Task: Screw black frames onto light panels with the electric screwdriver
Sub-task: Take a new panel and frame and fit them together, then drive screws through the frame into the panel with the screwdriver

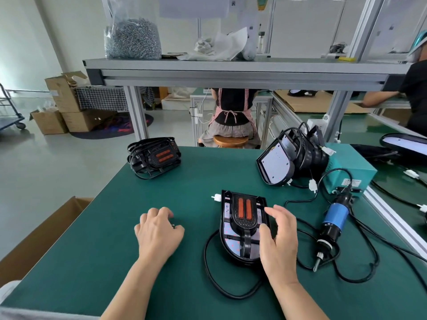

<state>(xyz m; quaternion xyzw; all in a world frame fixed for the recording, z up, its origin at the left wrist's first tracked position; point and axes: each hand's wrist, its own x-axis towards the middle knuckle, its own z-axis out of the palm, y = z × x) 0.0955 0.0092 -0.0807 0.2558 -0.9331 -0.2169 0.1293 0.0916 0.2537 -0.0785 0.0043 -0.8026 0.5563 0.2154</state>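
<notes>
Green bench is carrying the light panel under its black frame. Right hand is resting wide on its rim; left hand is curling, contents unclear. Probably light, stiff plastic: the rims are suiting a grip.

There they are: my left hand and right hand, both bare, arms uncovered right back to the bottom edge. Low in the corner, pale grey fabric, possibly my clothing.
</notes>
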